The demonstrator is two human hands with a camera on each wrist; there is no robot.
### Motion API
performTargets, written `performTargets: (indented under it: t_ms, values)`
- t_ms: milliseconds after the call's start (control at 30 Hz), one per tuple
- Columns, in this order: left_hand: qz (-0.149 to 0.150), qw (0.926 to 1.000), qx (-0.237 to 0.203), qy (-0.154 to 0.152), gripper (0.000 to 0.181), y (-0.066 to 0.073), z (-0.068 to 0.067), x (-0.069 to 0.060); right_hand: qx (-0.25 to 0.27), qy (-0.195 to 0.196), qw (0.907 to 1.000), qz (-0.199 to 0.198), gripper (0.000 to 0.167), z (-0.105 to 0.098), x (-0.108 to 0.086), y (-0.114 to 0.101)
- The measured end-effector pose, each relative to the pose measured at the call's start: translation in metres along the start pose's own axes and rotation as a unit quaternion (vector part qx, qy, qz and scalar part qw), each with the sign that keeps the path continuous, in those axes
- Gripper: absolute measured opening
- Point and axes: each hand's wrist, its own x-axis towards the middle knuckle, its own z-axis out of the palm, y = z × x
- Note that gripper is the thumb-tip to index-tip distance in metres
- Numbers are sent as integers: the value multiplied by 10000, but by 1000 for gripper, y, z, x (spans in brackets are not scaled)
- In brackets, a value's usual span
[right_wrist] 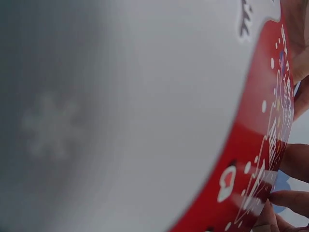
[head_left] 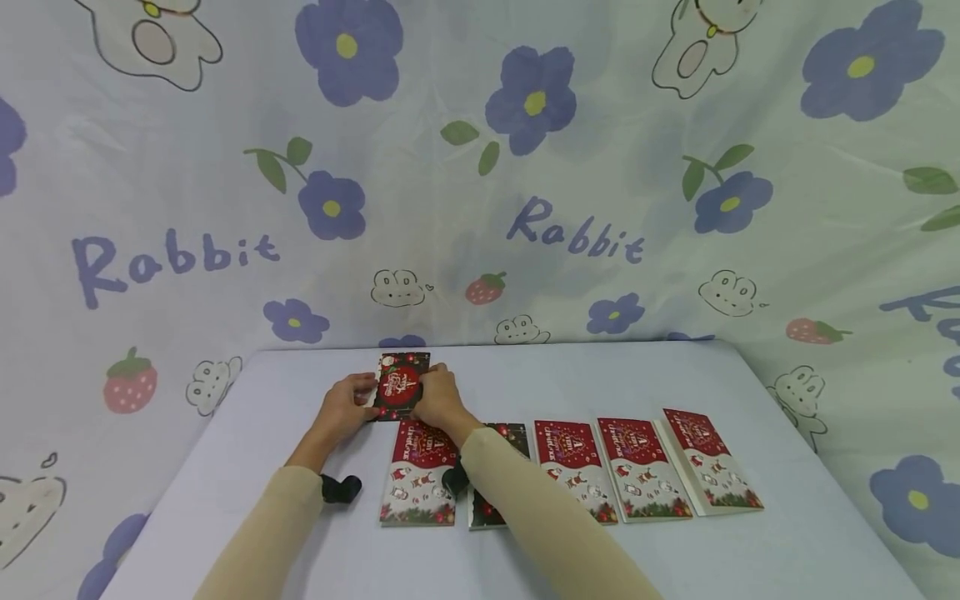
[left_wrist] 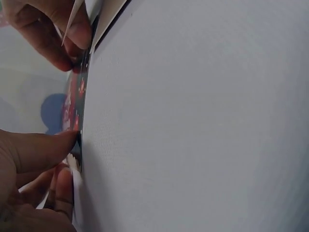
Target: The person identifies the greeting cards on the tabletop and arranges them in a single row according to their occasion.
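A dark Christmas card (head_left: 399,385) with a red round centre lies at the far left of the table, upside down to this view. My left hand (head_left: 347,406) holds its left edge, with the thumb (left_wrist: 46,149) at the near corner. My right hand (head_left: 441,400) pinches its right side near the close corner; in the left wrist view the right fingers (left_wrist: 46,29) meet at the card's edge. Below my right hand lies a red and white Christmas card (head_left: 417,483), which fills much of the right wrist view.
Under my right forearm sits another dark card (head_left: 486,512), partly hidden. Farther right in the row are red and white cards (head_left: 588,483), (head_left: 647,471) and a slightly spread card (head_left: 712,458). A patterned curtain (head_left: 480,208) hangs behind the white table (head_left: 600,383).
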Motion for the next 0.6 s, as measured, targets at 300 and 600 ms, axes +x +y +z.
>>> performTargets:
  t_ms: [300,600]
  values:
    - [-134,9999,69,-22,60,2,1,1,69,-12,10000,-3,59,0,-2,1]
    - [-95,9999,52,-9,60,2,-1,-1,209,-157,9997,-28,63,-4,-3,0]
